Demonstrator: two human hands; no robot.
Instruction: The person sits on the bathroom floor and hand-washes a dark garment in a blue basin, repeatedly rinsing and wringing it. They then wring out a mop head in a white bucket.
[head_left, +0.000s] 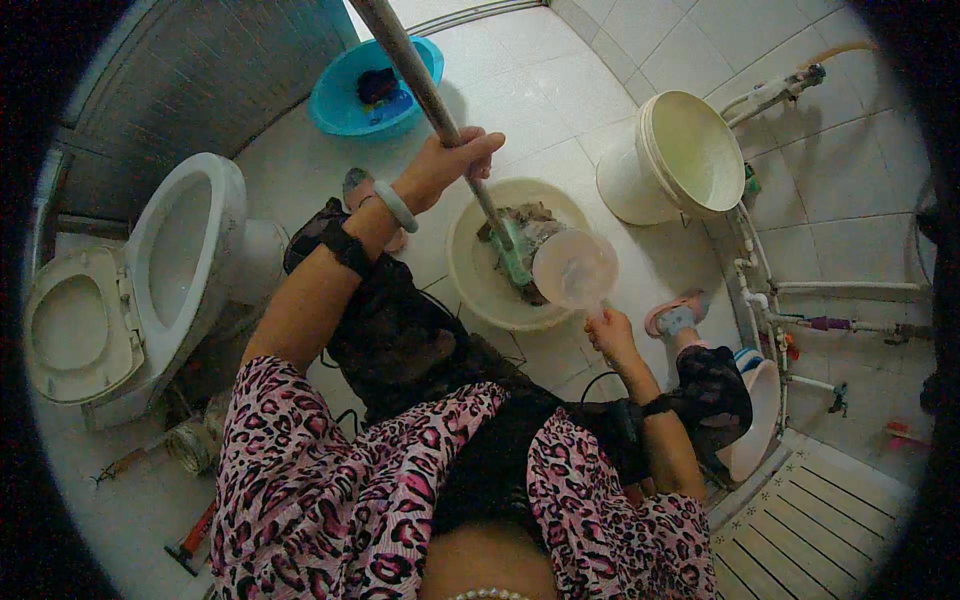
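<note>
My left hand (454, 166) is wrapped around the long handle (427, 94) of a mop, thumb pointing outward. The handle slants down to a green plastic mop head (516, 259) with wet grey strands (525, 217), resting inside a pale plastic basin (469, 289) on the floor. In my right hand (613, 334) is the short handle of a translucent plastic water ladle (576, 266), tilted over the basin's right side. The ladle hides part of the mop strands and the basin rim. Some water seems to show in the ladle, though blur makes this hard to tell.
A white bucket (626, 180) with pale liquid stands at the right, near wall pipes (757, 300). At the back is a blue basin (330, 109) holding dark cloth. A toilet (225, 187) is at the left. A slatted panel (810, 517) lies lower right.
</note>
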